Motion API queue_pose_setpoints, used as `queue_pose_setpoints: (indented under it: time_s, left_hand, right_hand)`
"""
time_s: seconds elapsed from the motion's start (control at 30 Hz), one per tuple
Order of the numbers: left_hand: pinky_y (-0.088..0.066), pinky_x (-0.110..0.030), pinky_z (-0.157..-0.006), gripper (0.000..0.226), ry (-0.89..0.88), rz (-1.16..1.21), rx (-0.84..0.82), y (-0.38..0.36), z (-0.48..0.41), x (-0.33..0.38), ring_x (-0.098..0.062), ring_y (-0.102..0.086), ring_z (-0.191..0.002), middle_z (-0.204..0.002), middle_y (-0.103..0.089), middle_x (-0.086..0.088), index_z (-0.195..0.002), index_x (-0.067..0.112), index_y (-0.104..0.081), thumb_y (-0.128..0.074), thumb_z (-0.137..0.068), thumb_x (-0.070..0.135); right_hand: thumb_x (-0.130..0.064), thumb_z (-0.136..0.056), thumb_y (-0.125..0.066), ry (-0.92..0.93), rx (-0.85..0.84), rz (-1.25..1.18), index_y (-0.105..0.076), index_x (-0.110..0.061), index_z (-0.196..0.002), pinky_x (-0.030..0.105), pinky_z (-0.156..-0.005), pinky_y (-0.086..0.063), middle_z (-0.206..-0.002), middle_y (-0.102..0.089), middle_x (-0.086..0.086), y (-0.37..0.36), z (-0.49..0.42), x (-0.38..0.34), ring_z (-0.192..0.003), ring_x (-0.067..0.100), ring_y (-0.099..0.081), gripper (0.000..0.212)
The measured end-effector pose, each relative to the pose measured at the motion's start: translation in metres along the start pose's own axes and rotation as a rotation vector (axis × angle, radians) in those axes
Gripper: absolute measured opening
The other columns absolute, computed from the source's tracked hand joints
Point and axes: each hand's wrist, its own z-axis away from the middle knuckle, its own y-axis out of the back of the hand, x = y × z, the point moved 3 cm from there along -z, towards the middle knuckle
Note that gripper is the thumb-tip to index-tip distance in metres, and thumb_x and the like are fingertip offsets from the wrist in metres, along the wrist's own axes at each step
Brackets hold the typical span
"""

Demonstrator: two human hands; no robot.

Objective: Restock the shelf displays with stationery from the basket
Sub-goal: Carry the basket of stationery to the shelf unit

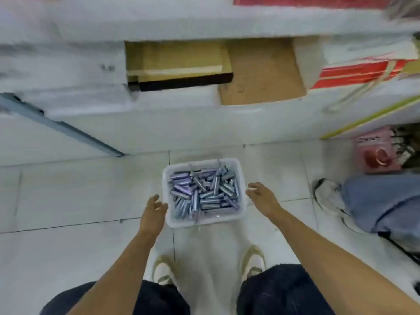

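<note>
Flanking the basket (211,220) on the tiled floor (68,196), the left hand (154,206) and right hand (261,193) hover loosely spread at its sides, gripping nothing. A lopsided lift could tip it, and the heaped purple tubes (200,192) would spill and roll away.

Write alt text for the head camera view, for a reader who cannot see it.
Seen from above, a person's left hand and right hand, fingers open, are at the two sides of a white basket on the tiled floor. It is full of small purple and grey stationery pieces.
</note>
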Motion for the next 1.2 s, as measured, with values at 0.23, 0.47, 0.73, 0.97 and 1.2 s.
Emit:
queue_pose_setpoints:
  time_s: [0.23,0.47,0.73,0.97,1.2]
  left_hand:
    - [-0.048,-0.042,-0.091,0.041,-0.065,-0.023,0.204,-0.044,-0.121,-0.07,-0.032,-0.058,-0.105,-0.125,-0.058,-0.016,-0.135,0.011,-0.046,-0.051,-0.099,0.028]
    - [-0.041,-0.03,-0.056,0.03,-0.206,-0.049,0.225,-0.051,-0.16,-0.084,-0.02,-0.05,-0.065,-0.075,-0.053,-0.004,-0.088,0.014,-0.045,-0.052,-0.096,0.042]
    - [-0.035,-0.033,-0.056,0.035,-0.248,0.026,0.324,0.009,-0.053,-0.031,-0.017,-0.038,-0.061,-0.07,-0.043,-0.005,-0.083,0.01,-0.042,-0.051,-0.097,0.04]
    - [-0.03,-0.033,-0.054,0.04,-0.226,0.122,0.413,0.111,0.096,0.021,-0.018,-0.034,-0.06,-0.068,-0.038,-0.005,-0.083,0.003,-0.04,-0.052,-0.097,0.038]
    - [-0.032,-0.034,-0.054,0.035,-0.152,0.277,0.615,0.243,0.273,0.038,-0.016,-0.035,-0.06,-0.067,-0.039,-0.003,-0.077,0.012,-0.036,-0.052,-0.098,0.035]
  right_hand:
    - [-0.029,-0.097,-0.052,0.031,0.172,0.066,-0.041,-0.002,-0.135,0.032,-0.092,-0.042,-0.129,-0.051,0.018,-0.057,-0.124,0.063,-0.115,0.031,-0.053,0.047]
    - [-0.027,-0.098,-0.052,0.24,0.331,-0.045,-0.035,-0.013,-0.078,0.031,-0.055,-0.035,-0.064,-0.04,0.001,-0.075,-0.153,0.077,-0.057,0.015,-0.037,0.03]
    - [-0.029,-0.096,-0.056,0.34,0.362,-0.053,-0.029,-0.022,-0.068,0.017,-0.046,-0.031,-0.059,-0.034,-0.006,-0.037,-0.052,0.006,-0.048,0.005,-0.031,0.039]
    - [-0.027,-0.097,-0.055,0.468,0.255,0.045,-0.033,-0.016,-0.072,0.018,-0.046,-0.033,-0.058,-0.038,-0.004,0.002,0.087,-0.111,-0.049,0.008,-0.033,0.035]
    - [-0.027,-0.096,-0.057,0.654,0.13,0.176,-0.029,-0.027,-0.067,0.018,-0.048,-0.031,-0.056,-0.035,-0.007,0.002,0.257,-0.252,-0.048,0.005,-0.034,0.04]
